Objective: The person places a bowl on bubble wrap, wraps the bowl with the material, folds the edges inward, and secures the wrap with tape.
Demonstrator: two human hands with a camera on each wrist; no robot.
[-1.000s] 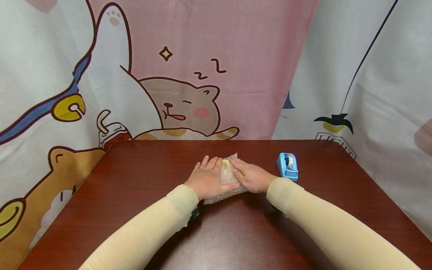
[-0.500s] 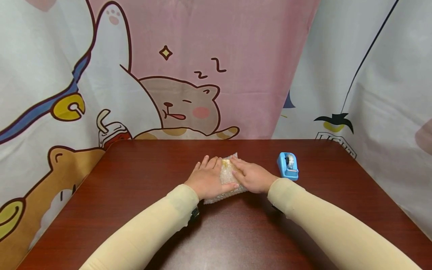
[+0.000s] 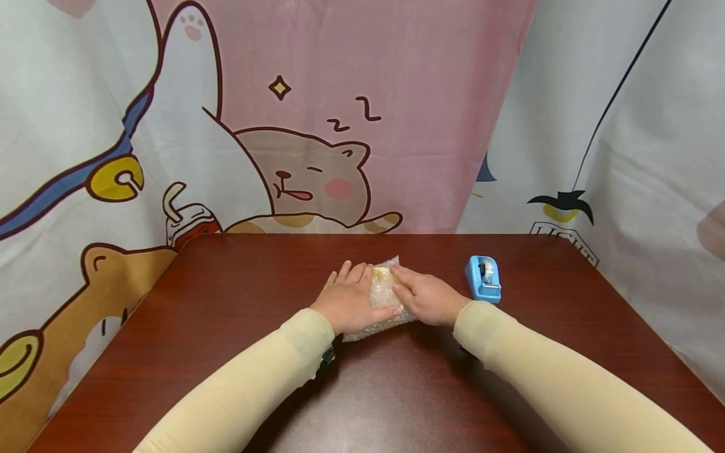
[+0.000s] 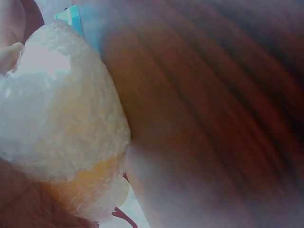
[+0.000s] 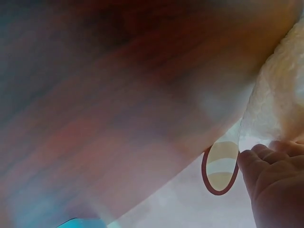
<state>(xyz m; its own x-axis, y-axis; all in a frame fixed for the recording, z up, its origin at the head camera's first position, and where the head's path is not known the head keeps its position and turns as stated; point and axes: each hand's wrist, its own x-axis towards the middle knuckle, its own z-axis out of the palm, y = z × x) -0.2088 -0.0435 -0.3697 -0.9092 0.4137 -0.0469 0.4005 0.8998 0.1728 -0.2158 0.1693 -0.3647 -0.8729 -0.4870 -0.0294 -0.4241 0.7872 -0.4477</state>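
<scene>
A bubble-wrapped bundle (image 3: 382, 290) lies at the middle of the table, with something yellow-orange showing through the clear wrap. My left hand (image 3: 348, 303) rests over its left side, fingers straight and spread, thumb stretched across the near part. On the right side, my right hand (image 3: 426, 297) lies on the bundle with its fingers extended. The left wrist view shows the bubble wrap (image 4: 71, 109) up close, bulging, with the orange content clearest at its lower end. In the right wrist view, fingers (image 5: 270, 166) reach along the wrap (image 5: 273, 102). The wrapped item itself is partly hidden.
A light blue tape dispenser (image 3: 484, 280) with a clear roll stands right of the bundle, just beyond my right wrist. The dark reddish wooden table (image 3: 255, 270) ends at a far edge before a cartoon-printed curtain (image 3: 425, 126).
My right hand has slid slightly to the right over the bundle, baring a little more of the wrap. My left hand and the tape dispenser stay where they were.
</scene>
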